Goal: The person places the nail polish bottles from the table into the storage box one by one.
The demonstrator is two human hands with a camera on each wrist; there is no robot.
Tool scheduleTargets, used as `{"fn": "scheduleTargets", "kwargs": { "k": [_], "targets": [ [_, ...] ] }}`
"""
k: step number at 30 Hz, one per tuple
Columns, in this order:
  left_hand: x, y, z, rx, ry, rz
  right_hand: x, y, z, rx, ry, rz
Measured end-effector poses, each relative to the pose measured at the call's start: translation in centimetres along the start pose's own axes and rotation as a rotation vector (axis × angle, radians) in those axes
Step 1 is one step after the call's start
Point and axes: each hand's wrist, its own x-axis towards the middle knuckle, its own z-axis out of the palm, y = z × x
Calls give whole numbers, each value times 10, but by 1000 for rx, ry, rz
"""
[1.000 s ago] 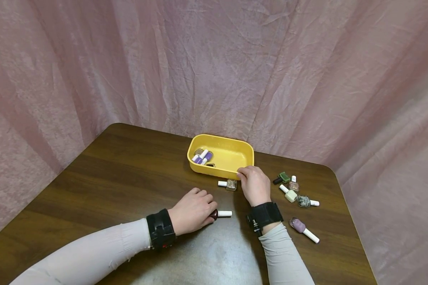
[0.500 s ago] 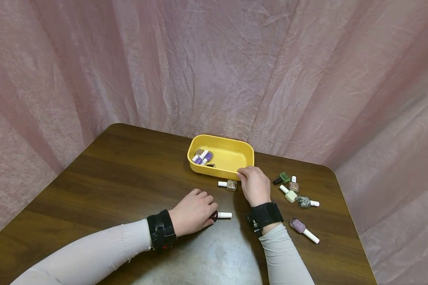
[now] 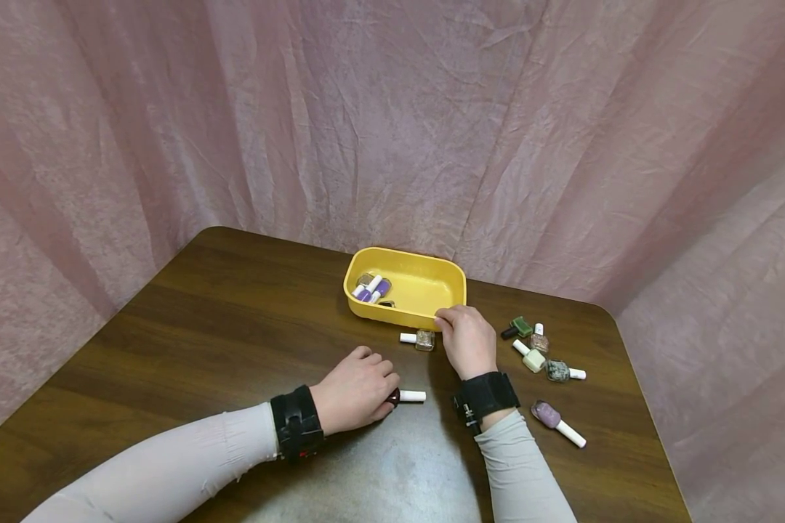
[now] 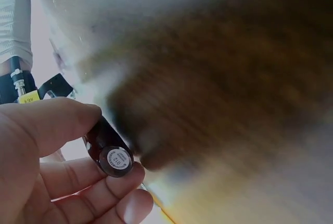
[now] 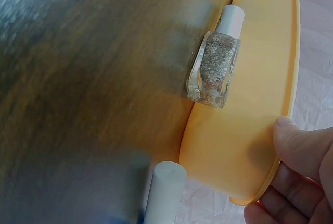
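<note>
My left hand (image 3: 357,390) pinches a dark red nail polish bottle (image 4: 108,146) between thumb and fingers. Its round base label faces the left wrist camera, and the white cap (image 3: 412,396) points right in the head view. At the near right corner of a yellow plastic tub (image 3: 399,317), my right hand (image 3: 469,340) grips the rim, thumb on the outer wall. Just in front of the tub lies a glitter nail polish bottle (image 5: 218,62) with a white cap. Inside the tub's left end are several polish bottles (image 3: 373,288), purple and gold among them.
On the right lie a green bottle (image 3: 520,327), a pink glitter one (image 3: 539,341), a pale green one (image 3: 533,359), a speckled grey one (image 3: 557,370) and a lilac one (image 3: 547,415). A pink curtain (image 3: 392,131) hangs behind the wooden table (image 3: 235,305).
The dark red bottle and left hand have shifted very slightly toward the near edge. The right hand and the tub stay in place.
</note>
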Motion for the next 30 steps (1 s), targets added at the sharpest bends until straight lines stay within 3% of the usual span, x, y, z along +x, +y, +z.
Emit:
{"fn": "scheduleTargets", "kwargs": {
  "k": [15, 30],
  "targets": [
    [4, -6, -12, -21, 22, -10, 0, 0, -1, -8, 8, -14],
    [11, -25, -34, -8, 206, -48, 0, 1, 0, -8, -7, -4]
  ]
}}
